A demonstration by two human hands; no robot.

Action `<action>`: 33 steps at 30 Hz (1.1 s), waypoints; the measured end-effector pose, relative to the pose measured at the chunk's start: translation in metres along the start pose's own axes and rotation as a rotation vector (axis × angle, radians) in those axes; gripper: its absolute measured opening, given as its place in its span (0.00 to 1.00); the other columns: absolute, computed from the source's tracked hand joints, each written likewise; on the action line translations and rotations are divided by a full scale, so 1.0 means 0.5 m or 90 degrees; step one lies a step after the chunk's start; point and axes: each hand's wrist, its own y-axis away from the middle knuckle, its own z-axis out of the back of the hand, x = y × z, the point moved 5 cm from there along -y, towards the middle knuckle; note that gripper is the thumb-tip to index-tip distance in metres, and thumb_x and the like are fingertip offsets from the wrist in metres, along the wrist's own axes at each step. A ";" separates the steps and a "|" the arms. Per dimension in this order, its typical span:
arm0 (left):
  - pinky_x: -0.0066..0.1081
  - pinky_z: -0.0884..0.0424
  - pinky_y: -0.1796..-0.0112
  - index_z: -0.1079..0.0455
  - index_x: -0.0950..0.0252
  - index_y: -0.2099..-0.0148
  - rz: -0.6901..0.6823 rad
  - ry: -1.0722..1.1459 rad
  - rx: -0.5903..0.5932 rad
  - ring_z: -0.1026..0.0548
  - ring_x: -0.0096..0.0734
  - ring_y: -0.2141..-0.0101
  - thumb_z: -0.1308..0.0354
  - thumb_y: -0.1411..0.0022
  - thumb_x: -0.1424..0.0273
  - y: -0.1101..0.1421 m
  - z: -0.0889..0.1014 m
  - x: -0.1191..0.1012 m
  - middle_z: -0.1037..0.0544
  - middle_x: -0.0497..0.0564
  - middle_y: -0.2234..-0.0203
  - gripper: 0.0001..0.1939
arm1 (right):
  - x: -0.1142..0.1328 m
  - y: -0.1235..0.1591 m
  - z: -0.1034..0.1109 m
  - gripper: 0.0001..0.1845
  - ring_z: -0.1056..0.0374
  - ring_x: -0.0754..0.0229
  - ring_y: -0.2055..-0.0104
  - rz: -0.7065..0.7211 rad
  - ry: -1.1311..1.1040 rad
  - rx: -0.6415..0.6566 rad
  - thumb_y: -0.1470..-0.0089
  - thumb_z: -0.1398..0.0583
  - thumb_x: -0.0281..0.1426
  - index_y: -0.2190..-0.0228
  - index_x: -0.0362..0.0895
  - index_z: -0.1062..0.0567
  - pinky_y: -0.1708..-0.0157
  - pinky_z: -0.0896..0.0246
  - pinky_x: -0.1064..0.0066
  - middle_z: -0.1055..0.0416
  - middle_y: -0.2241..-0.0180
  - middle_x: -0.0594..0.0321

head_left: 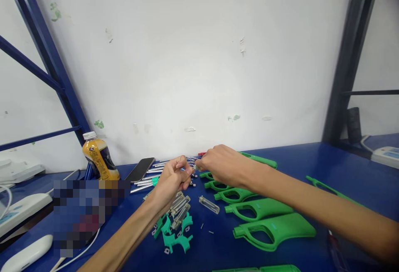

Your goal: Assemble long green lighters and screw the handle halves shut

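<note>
Both hands meet above the middle of the blue table. My left hand [174, 176] pinches thumb against fingers. My right hand [216, 165] has its fingers closed right beside it, at a small pale piece [195, 167] too tiny to name. Under and beside my left hand lie metal tubes [143, 187] with wires, clear plastic fuel tanks [181, 209] and teal lighter triggers [177, 238]. A single clear tank [209, 204] lies apart. Below my right hand and forearm are several green lighter shells [274, 228] in a row.
A drink bottle [100, 158] and a phone [141, 170] stand and lie at the left back. Power strips [25, 214] and a white device [29, 253] are at far left. Near the right front is a dark-handled screwdriver [338, 251]. The wall [202, 64] closes off the back.
</note>
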 end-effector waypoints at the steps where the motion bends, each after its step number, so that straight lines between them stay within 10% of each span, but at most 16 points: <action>1: 0.21 0.33 0.78 0.26 0.66 0.52 0.002 -0.006 0.002 0.33 0.20 0.78 0.33 0.21 0.62 -0.001 0.000 0.001 0.26 0.42 0.69 0.12 | -0.001 -0.001 -0.001 0.13 0.20 0.56 0.54 0.006 0.019 0.023 0.28 0.31 0.39 0.52 0.42 0.19 0.52 0.20 0.57 0.18 0.53 0.59; 9: 0.22 0.46 0.82 0.28 0.61 0.40 0.004 -0.090 0.068 0.36 0.18 0.82 0.35 0.24 0.49 -0.004 -0.020 -0.038 0.23 0.44 0.64 0.24 | -0.025 0.026 0.075 0.10 0.25 0.57 0.63 0.024 0.050 0.004 0.28 0.38 0.27 0.55 0.44 0.15 0.64 0.44 0.64 0.16 0.61 0.56; 12: 0.27 0.47 0.82 0.23 0.60 0.49 0.004 -0.176 0.153 0.38 0.20 0.84 0.40 0.26 0.43 0.022 -0.060 -0.055 0.23 0.45 0.68 0.25 | -0.037 0.050 0.131 0.12 0.24 0.54 0.60 0.008 0.048 -0.066 0.26 0.39 0.31 0.51 0.42 0.15 0.64 0.48 0.63 0.14 0.57 0.53; 16: 0.29 0.41 0.73 0.18 0.60 0.63 -0.022 -0.344 0.287 0.33 0.28 0.76 0.36 0.27 0.59 0.086 -0.137 -0.066 0.25 0.45 0.75 0.14 | -0.048 0.085 0.191 0.12 0.22 0.53 0.58 -0.005 0.044 -0.164 0.25 0.38 0.32 0.49 0.44 0.14 0.62 0.46 0.65 0.14 0.57 0.57; 23: 0.39 0.29 0.52 0.16 0.57 0.57 -0.082 -0.498 0.378 0.18 0.42 0.57 0.27 0.33 0.68 0.163 -0.218 -0.049 0.15 0.47 0.59 0.02 | -0.048 0.103 0.208 0.09 0.21 0.54 0.60 0.016 0.046 -0.219 0.27 0.34 0.31 0.52 0.44 0.12 0.62 0.44 0.66 0.14 0.62 0.61; 33: 0.28 0.28 0.65 0.19 0.56 0.62 -0.226 -0.528 0.363 0.17 0.30 0.66 0.31 0.31 0.78 0.174 -0.227 -0.016 0.17 0.41 0.65 0.10 | -0.043 0.120 0.229 0.10 0.19 0.54 0.58 0.043 0.048 -0.210 0.27 0.36 0.28 0.56 0.44 0.12 0.59 0.39 0.65 0.13 0.60 0.59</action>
